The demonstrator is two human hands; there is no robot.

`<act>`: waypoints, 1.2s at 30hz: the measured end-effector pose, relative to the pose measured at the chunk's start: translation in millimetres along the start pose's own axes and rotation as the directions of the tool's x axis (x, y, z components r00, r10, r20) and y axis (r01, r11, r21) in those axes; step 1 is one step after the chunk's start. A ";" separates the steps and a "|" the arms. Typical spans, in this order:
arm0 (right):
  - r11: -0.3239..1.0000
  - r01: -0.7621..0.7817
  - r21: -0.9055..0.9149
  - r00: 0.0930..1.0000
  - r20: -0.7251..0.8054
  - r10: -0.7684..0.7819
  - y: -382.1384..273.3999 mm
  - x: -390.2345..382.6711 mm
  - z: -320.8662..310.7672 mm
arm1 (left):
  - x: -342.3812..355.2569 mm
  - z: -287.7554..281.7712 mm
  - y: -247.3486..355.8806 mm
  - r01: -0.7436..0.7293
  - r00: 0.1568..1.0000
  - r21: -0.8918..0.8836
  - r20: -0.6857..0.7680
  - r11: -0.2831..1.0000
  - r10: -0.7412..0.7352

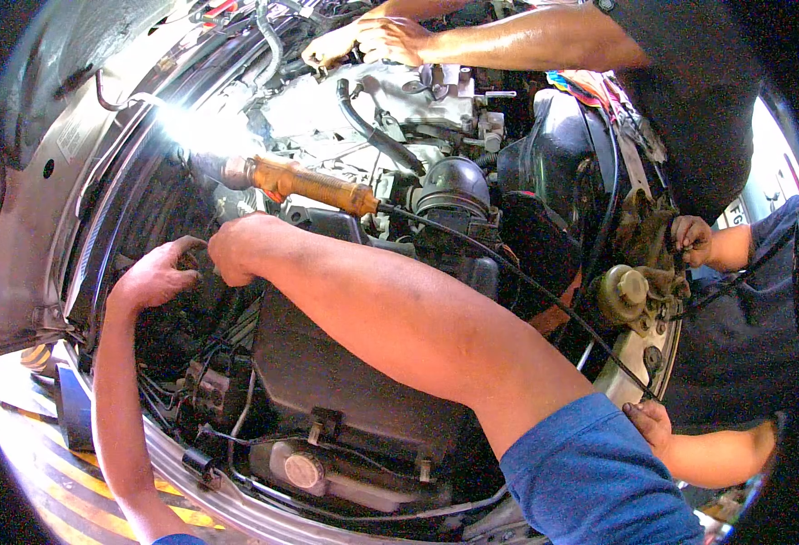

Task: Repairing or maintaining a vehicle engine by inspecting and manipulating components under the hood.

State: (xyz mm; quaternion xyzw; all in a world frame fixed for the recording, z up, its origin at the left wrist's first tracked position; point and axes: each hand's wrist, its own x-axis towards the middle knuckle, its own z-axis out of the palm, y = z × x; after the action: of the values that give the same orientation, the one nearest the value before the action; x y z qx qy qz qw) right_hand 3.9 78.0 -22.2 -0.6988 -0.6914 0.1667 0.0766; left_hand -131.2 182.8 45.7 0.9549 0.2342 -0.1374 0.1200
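My left hand (156, 275) reaches into a dark gap at the left side of an engine bay. Its fingers are bent and apart, with nothing visible between them. Close beside it, my right hand (239, 247) is lowered into the same gap, my forearm crossing over a black plastic box (354, 350). The fingers of that hand are hidden behind its back, so any grip does not show. Just above my right hand lies a lit work lamp with an orange handle (313, 184). Its glare washes out the parts around it.
The lamp's black cable (527, 275) runs right, past a yellowed fluid reservoir (624, 292). A capped reservoir (304, 470) sits at the near edge. Another person's hands (368, 44) work at the far engine top; other hands (693, 240) rest along the right edge. A round black duct (454, 182) stands mid-bay.
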 end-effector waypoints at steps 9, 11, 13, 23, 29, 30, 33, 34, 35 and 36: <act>0.999 -0.033 0.041 0.997 -0.073 0.036 3.0 1.4 5.4 | 8.2 2.8 -14.4 -0.060 0.998 -0.050 0.018 0.997 0.061; 0.998 -0.020 0.053 0.993 -0.118 0.026 3.4 3.0 8.2 | 7.2 3.7 -17.5 -0.082 0.997 -0.036 0.009 0.996 0.083; 0.998 -0.019 0.054 0.991 -0.130 0.026 4.4 5.0 9.5 | 7.0 3.8 -18.6 -0.063 0.998 -0.030 0.011 0.998 0.063; 0.999 -0.026 0.019 0.999 -0.041 0.027 3.6 4.1 3.7 | -1.3 1.8 -3.7 -0.071 0.997 0.022 -0.026 0.997 0.072; 0.999 -0.035 0.031 0.997 -0.071 0.037 0.6 -2.8 1.3 | 4.2 2.2 -5.7 -0.134 0.991 -0.035 0.011 0.990 0.135; 0.997 -0.064 0.038 0.996 -0.055 0.066 0.1 -5.1 0.4 | 4.1 2.5 -6.1 -0.122 0.992 -0.035 0.007 0.992 0.123; 0.999 -0.032 0.019 0.999 -0.027 0.033 -1.5 -13.3 -4.1 | 1.8 2.7 -4.1 -0.089 0.996 -0.019 -0.003 0.996 0.089; 0.999 -0.039 0.021 0.999 -0.025 0.039 -2.4 -15.9 -5.6 | -0.2 2.0 -2.9 -0.079 0.997 -0.002 -0.006 0.997 0.079; 0.999 -0.045 0.023 0.999 -0.024 0.045 -3.0 -18.4 -7.2 | -2.2 1.2 -1.5 -0.106 0.994 0.026 -0.022 0.994 0.107; 0.998 -0.053 0.029 0.998 -0.023 0.054 -3.6 -20.2 -8.5 | -2.7 1.5 0.3 -0.078 0.997 0.007 -0.023 0.997 0.079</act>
State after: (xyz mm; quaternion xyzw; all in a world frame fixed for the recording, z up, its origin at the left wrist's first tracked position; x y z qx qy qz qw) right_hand 3.6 59.1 -10.5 -0.7178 -0.6691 0.1699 0.0901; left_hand -133.7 181.0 45.2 0.9653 0.1974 -0.1224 0.1196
